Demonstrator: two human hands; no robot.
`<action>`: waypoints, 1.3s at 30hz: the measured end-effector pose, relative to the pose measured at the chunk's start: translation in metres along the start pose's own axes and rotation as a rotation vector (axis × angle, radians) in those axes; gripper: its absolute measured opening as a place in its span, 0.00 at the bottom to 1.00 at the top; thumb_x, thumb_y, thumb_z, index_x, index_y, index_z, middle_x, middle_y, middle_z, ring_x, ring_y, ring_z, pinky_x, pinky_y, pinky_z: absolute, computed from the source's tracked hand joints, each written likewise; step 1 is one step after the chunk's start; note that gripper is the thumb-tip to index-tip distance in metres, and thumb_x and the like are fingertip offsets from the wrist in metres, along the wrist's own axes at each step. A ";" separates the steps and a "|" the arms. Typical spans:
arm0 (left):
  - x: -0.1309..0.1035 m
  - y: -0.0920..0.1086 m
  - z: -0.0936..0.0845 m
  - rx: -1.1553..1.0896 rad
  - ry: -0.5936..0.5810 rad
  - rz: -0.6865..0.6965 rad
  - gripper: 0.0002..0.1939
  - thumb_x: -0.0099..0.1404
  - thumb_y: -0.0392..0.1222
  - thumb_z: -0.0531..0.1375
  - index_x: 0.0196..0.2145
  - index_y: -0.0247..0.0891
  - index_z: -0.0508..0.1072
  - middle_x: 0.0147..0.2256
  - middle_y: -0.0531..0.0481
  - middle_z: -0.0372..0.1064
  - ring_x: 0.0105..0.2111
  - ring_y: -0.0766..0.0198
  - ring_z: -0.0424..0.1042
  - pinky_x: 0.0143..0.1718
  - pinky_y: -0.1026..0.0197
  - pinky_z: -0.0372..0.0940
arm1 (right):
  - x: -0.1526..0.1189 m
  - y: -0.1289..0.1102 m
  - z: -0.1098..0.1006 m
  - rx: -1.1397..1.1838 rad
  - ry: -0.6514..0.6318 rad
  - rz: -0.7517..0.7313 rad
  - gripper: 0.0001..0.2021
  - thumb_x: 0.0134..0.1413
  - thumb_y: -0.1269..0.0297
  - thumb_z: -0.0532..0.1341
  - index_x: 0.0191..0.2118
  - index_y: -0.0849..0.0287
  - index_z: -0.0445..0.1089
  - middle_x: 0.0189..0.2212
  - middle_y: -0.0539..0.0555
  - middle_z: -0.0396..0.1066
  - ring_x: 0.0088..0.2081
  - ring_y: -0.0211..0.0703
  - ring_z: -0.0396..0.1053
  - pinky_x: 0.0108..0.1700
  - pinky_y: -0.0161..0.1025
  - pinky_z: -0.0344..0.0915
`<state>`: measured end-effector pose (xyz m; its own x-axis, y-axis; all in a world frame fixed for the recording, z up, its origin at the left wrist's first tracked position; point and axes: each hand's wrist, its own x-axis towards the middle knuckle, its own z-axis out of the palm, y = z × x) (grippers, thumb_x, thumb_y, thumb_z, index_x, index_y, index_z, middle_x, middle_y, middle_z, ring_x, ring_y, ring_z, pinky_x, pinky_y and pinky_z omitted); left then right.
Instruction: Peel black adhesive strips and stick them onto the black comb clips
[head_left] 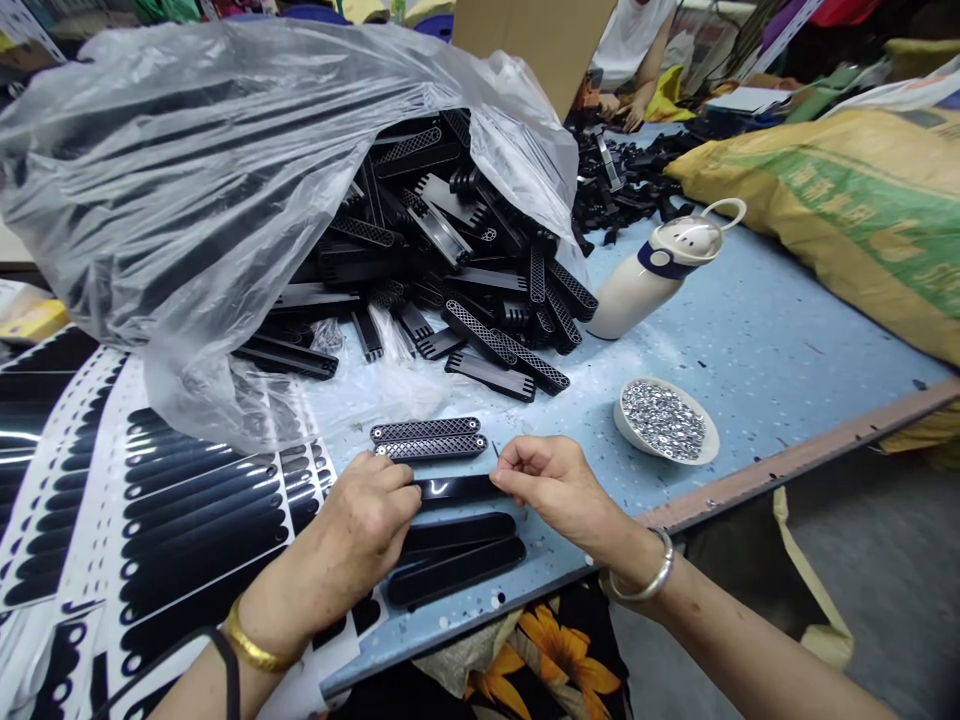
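Note:
A glossy black strip lies between my hands on the blue table. My left hand is closed at its left end, with the fingertips pressed onto it. At its right end, my right hand pinches the tip between thumb and forefinger. Just beyond are two black lattice-patterned pieces side by side, with small metal rings at their ends. Nearer to me, two smooth black pieces lie together at a slight angle.
A clear plastic bag spills black parts. Adhesive sheets cover the left side. A bowl of metal rings, a white bottle and a yellow sack stand right. A person's hands show behind.

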<state>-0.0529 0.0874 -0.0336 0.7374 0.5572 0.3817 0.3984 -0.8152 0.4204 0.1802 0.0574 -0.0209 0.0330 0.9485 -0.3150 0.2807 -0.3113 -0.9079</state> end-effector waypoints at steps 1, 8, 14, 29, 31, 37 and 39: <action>0.000 0.000 0.000 -0.001 0.001 -0.001 0.15 0.65 0.24 0.53 0.24 0.35 0.71 0.27 0.46 0.70 0.29 0.60 0.67 0.33 0.56 0.61 | 0.001 0.001 0.000 -0.007 0.001 0.009 0.08 0.40 0.61 0.60 0.19 0.58 0.66 0.15 0.46 0.60 0.19 0.35 0.57 0.22 0.35 0.53; 0.001 0.001 -0.001 0.007 -0.008 -0.001 0.15 0.65 0.25 0.53 0.24 0.36 0.70 0.27 0.46 0.70 0.29 0.60 0.67 0.33 0.56 0.61 | 0.003 0.006 0.001 -0.026 0.012 0.004 0.08 0.40 0.60 0.60 0.19 0.58 0.66 0.15 0.46 0.60 0.19 0.35 0.57 0.21 0.35 0.54; 0.002 0.001 -0.002 0.016 0.000 0.011 0.16 0.66 0.25 0.52 0.23 0.36 0.70 0.26 0.46 0.70 0.28 0.60 0.67 0.31 0.56 0.61 | 0.002 0.006 0.001 -0.031 0.010 -0.012 0.08 0.41 0.60 0.60 0.20 0.58 0.66 0.16 0.46 0.60 0.20 0.35 0.57 0.21 0.34 0.55; 0.002 0.000 -0.003 0.015 -0.018 0.005 0.15 0.65 0.25 0.52 0.25 0.36 0.71 0.27 0.46 0.71 0.29 0.60 0.69 0.32 0.57 0.62 | 0.001 0.012 0.001 -0.059 0.027 -0.096 0.09 0.45 0.60 0.60 0.20 0.57 0.65 0.16 0.46 0.60 0.19 0.35 0.57 0.21 0.34 0.54; 0.002 0.001 -0.004 0.015 -0.019 0.005 0.15 0.65 0.25 0.52 0.25 0.36 0.71 0.27 0.47 0.71 0.29 0.60 0.68 0.32 0.57 0.62 | 0.000 0.013 0.001 -0.075 0.029 -0.112 0.10 0.46 0.60 0.60 0.20 0.57 0.65 0.16 0.46 0.60 0.20 0.35 0.57 0.22 0.34 0.54; 0.002 0.002 -0.004 -0.001 -0.029 -0.003 0.15 0.65 0.24 0.53 0.25 0.36 0.70 0.27 0.47 0.71 0.29 0.61 0.68 0.32 0.57 0.62 | 0.002 0.019 0.005 -0.124 0.107 -0.102 0.09 0.44 0.62 0.62 0.20 0.57 0.63 0.16 0.46 0.60 0.19 0.34 0.57 0.22 0.34 0.56; 0.002 0.002 -0.003 0.004 -0.027 -0.004 0.15 0.65 0.25 0.53 0.24 0.36 0.70 0.27 0.47 0.70 0.29 0.61 0.68 0.33 0.57 0.62 | 0.003 0.020 0.005 -0.110 0.118 -0.094 0.10 0.43 0.61 0.62 0.20 0.57 0.63 0.15 0.46 0.60 0.19 0.34 0.57 0.21 0.33 0.56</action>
<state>-0.0526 0.0878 -0.0294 0.7502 0.5558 0.3581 0.4034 -0.8139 0.4182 0.1811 0.0532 -0.0415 0.1117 0.9755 -0.1896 0.3913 -0.2185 -0.8940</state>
